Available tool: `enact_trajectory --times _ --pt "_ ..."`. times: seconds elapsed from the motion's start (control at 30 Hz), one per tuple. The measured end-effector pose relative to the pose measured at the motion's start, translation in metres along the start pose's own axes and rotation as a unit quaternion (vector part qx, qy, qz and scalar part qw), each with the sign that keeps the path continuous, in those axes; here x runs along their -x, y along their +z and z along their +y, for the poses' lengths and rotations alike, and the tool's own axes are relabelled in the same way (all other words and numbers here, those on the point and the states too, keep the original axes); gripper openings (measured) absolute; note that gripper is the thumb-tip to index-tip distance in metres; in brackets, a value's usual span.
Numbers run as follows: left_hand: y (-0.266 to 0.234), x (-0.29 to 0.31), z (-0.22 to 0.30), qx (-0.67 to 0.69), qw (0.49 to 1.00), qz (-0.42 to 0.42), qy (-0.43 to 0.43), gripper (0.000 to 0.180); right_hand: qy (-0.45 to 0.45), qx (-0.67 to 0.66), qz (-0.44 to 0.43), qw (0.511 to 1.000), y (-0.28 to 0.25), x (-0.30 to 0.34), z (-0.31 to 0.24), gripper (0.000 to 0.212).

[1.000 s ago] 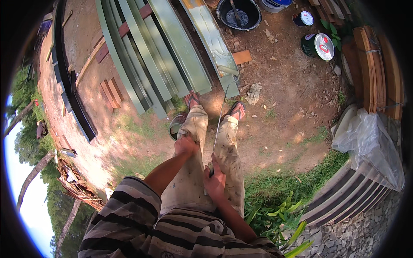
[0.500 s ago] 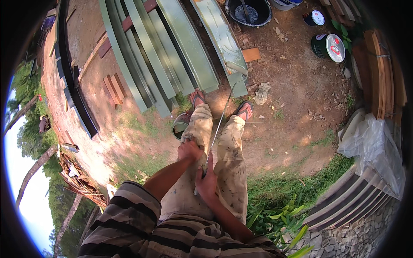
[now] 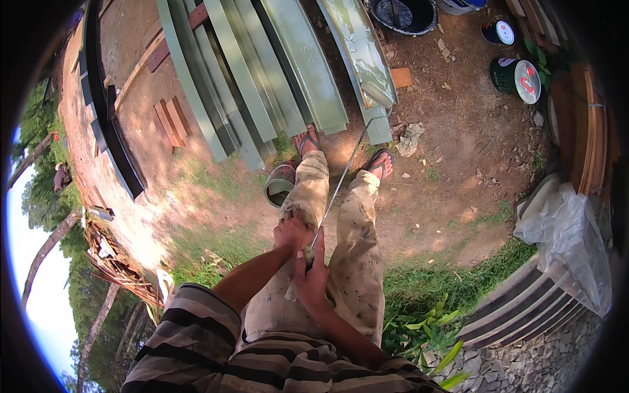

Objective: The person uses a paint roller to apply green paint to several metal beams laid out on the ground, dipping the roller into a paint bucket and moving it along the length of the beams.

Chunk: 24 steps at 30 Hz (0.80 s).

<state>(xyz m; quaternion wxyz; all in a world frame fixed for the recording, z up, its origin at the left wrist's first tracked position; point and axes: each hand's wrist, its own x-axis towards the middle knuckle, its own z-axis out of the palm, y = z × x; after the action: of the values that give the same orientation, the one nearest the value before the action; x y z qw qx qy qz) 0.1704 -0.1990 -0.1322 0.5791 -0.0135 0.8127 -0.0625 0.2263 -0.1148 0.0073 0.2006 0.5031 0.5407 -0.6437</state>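
Observation:
Both my hands grip the handle end of a long thin metal rod (image 3: 341, 180) in front of my waist. My left hand (image 3: 292, 230) sits higher on the handle and my right hand (image 3: 310, 272) just below it. The rod runs up and away to a paint roller head (image 3: 378, 93) resting on a green-painted plank (image 3: 357, 46). Several green planks (image 3: 249, 78) lie side by side on the dirt ahead of my sandalled feet (image 3: 380, 164). I stand in paint-stained trousers.
A small green tin (image 3: 280, 185) stands by my left foot. A black tub (image 3: 403, 14) and paint cans (image 3: 521, 77) sit at the far right. A white plastic bag (image 3: 567, 229), stacked wood (image 3: 586, 111) and corrugated sheets (image 3: 524, 314) are on the right; dark beams (image 3: 108, 124) on the left.
My hands have come together and closed on the rod's handle. The roller rod, faint before, now reaches to the painted plank. The view has tilted slightly down.

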Motion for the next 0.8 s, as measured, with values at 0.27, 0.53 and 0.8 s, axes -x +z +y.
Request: enact_trajectory --times 0.27,0.53,0.8 --pt "0.03 -0.026 -0.038 0.029 0.999 0.014 0.041 0.051 -0.131 0.052 0.056 0.988 0.026 -0.045 0.002 0.073" --pt "-0.011 -0.001 -0.014 0.001 0.999 0.03 0.04 0.054 -0.066 0.104 0.093 0.988 0.0 -0.031 -0.001 0.071" --pt "-0.013 -0.003 -0.011 -0.016 0.999 0.026 0.03 0.07 -0.068 0.157 0.103 0.98 -0.031 0.019 0.031 0.074"
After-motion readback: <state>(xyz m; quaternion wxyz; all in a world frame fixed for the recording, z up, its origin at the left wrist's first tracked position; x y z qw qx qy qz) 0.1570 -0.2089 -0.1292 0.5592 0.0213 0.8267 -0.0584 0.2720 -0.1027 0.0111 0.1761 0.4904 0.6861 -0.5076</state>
